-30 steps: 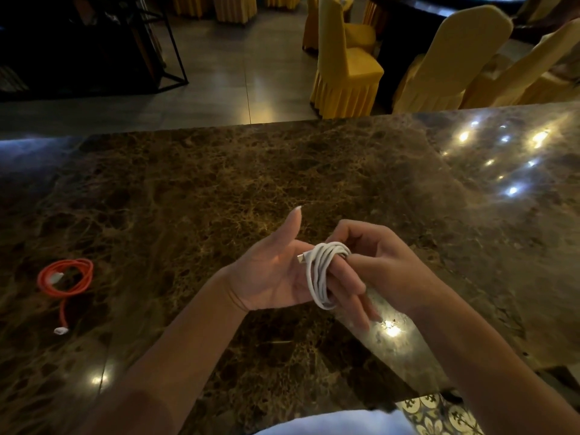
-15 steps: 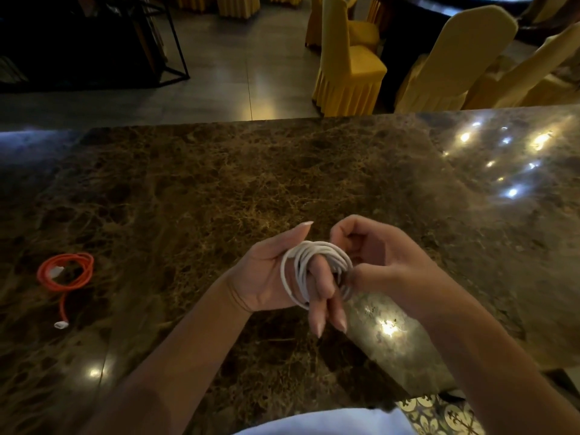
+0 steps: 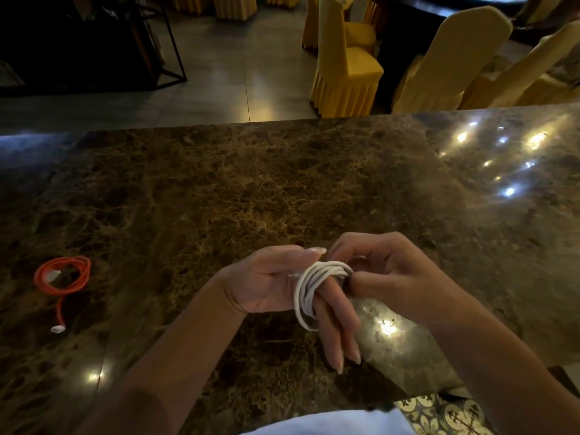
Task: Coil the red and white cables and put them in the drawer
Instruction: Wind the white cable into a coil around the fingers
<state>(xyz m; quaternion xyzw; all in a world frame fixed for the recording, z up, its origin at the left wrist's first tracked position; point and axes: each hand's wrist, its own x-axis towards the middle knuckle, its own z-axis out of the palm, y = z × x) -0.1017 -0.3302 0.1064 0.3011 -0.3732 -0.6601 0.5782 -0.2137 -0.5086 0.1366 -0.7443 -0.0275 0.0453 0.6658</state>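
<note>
The white cable (image 3: 309,288) is wound in several loops around the fingers of my left hand (image 3: 270,279), which is held palm up above the marble counter. My right hand (image 3: 389,274) pinches the top of that coil with thumb and fingers. The red cable (image 3: 62,273) lies in a loose coil at the counter's left side, one end with a white plug (image 3: 58,329) trailing toward me. No drawer is in view.
The dark brown marble counter (image 3: 251,189) spans the view; its far edge runs in front of a tiled floor. Yellow-covered chairs (image 3: 342,58) stand beyond at upper right. A dark metal-framed stand (image 3: 94,42) is at upper left.
My left fingers have tilted downward with the white coil around them, and my right hand has shifted to pinch the coil's top. The red cable has not moved.
</note>
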